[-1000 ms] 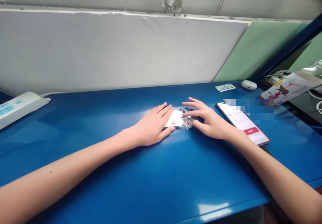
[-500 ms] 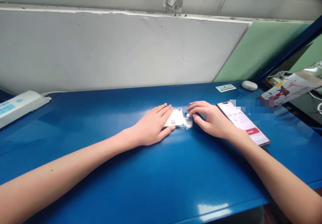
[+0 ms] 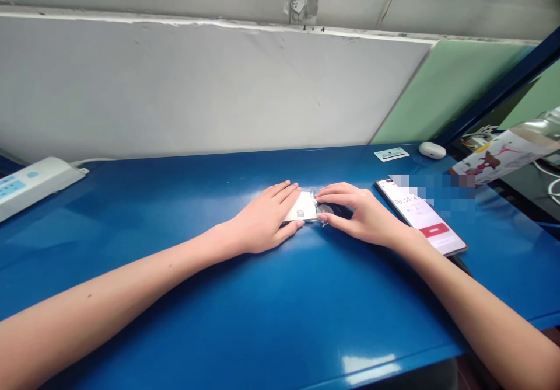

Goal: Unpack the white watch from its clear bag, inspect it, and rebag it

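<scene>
A white card with a small square printed code (image 3: pixel 305 205) lies in a clear plastic bag on the blue table. My left hand (image 3: pixel 266 218) rests flat across the card's left part, fingers stretched out and thumb along its near edge. At the bag's right end, my right hand (image 3: pixel 352 212) has thumb and fingers spread apart, the tips touching the crinkled plastic. Between those tips, a round greyish thing (image 3: pixel 325 209) shows under the plastic, partly covered; its kind I cannot make out.
To the right lies a phone (image 3: pixel 426 220) with a timer on its screen. Behind it are a printed card (image 3: pixel 391 154) and a white earbud case (image 3: pixel 433 150). A labelled bottle (image 3: pixel 503 150) leans at far right. On the left stands a white power strip (image 3: pixel 37 183).
My right hand has shifted slightly left onto the bag's end, its thumb and fingers straightening and spreading. A small white bead seen there before is now hidden. My left hand has stayed still.
</scene>
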Action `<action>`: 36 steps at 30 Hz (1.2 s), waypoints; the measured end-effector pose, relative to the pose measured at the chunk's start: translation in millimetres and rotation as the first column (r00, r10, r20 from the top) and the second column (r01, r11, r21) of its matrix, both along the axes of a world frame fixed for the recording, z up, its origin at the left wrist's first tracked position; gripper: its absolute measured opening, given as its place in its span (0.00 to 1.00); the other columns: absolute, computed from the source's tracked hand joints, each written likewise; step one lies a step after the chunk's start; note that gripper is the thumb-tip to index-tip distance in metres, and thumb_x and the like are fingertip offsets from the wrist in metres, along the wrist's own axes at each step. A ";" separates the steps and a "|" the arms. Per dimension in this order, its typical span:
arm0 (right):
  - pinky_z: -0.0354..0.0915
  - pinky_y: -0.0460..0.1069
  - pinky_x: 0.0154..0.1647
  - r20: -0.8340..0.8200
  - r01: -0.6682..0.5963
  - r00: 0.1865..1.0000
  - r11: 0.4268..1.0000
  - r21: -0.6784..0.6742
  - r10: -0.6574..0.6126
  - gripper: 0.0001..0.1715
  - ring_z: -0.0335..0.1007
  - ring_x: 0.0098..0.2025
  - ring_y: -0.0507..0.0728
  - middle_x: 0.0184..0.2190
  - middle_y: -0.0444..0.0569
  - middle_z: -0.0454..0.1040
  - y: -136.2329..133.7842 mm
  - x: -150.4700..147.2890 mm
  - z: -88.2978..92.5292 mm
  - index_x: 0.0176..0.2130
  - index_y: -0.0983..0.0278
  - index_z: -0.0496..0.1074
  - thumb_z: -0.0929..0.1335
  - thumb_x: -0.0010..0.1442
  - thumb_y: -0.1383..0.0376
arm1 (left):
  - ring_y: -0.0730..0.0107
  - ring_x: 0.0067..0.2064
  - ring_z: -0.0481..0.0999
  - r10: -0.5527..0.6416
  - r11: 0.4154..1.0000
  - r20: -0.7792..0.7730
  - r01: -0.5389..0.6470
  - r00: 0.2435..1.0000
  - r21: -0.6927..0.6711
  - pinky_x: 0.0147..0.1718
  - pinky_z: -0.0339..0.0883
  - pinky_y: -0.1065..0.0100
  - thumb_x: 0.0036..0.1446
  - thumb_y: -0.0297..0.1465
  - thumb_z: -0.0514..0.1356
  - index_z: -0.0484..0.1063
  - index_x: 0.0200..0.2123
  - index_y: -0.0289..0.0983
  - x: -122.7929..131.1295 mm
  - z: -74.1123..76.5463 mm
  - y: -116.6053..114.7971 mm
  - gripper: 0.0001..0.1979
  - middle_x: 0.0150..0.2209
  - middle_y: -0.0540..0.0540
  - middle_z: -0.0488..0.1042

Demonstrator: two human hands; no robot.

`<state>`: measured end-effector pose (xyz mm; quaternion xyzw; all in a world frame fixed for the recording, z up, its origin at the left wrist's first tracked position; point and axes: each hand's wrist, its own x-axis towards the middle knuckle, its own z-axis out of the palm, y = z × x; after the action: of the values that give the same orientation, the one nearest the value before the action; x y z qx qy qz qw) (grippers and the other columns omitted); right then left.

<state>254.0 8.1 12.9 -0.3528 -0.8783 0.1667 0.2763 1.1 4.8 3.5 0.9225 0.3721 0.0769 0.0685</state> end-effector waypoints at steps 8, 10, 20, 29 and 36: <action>0.71 0.57 0.55 0.045 -0.052 0.998 0.997 0.058 0.050 0.15 0.74 0.53 0.62 0.48 0.54 0.81 -1.4 0.3 -0.1 0.49 0.64 0.78 0.67 0.66 0.62 | 0.47 0.71 0.52 0.006 1.000 0.007 -0.006 1.000 -0.011 0.67 0.50 0.51 0.70 0.45 0.47 0.53 0.68 0.24 0.5 0.6 -0.6 0.35 0.69 0.32 0.57; 0.71 0.57 0.55 0.052 -0.047 0.998 0.997 0.057 0.044 0.15 0.74 0.53 0.62 0.48 0.55 0.81 -2.0 -0.2 0.0 0.49 0.65 0.78 0.67 0.66 0.63 | 0.47 0.71 0.52 0.004 1.000 0.006 -0.004 1.000 -0.012 0.67 0.50 0.51 0.70 0.45 0.47 0.53 0.68 0.25 0.4 0.4 -0.6 0.34 0.69 0.32 0.57; 0.67 0.63 0.60 0.122 -0.046 0.992 0.996 0.070 0.037 0.20 0.67 0.62 0.66 0.58 0.61 0.74 -5.2 -5.3 -7.3 0.55 0.67 0.75 0.65 0.67 0.65 | 0.46 0.71 0.51 -0.005 1.000 -0.047 0.005 0.999 -0.016 0.67 0.49 0.51 0.70 0.45 0.46 0.52 0.68 0.25 1.6 3.4 0.4 0.34 0.69 0.30 0.54; 0.63 0.65 0.65 0.214 -0.074 0.976 0.992 0.101 0.051 0.26 0.58 0.69 0.67 0.62 0.62 0.70 -11.6 -11.6 -5.5 0.62 0.68 0.67 0.63 0.68 0.65 | 0.45 0.71 0.51 -0.013 1.000 -0.080 0.012 0.997 -0.006 0.66 0.50 0.52 0.71 0.45 0.45 0.51 0.68 0.25 2.2 5.2 0.4 0.33 0.69 0.29 0.54; 0.64 0.63 0.65 0.361 -0.095 0.932 0.946 0.309 -0.024 0.24 0.63 0.65 0.70 0.58 0.71 0.72 -20.4 -26.5 0.0 0.54 0.79 0.73 0.59 0.69 0.66 | 0.44 0.71 0.51 -0.016 1.000 -0.078 0.015 0.997 -0.009 0.66 0.49 0.50 0.71 0.43 0.45 0.51 0.68 0.25 1.6 2.7 1.0 0.33 0.69 0.29 0.54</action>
<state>227.5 -12.3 12.9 -0.3113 -0.9356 -0.0409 0.1616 2.8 5.9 6.2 0.9274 0.3675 0.0389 0.0583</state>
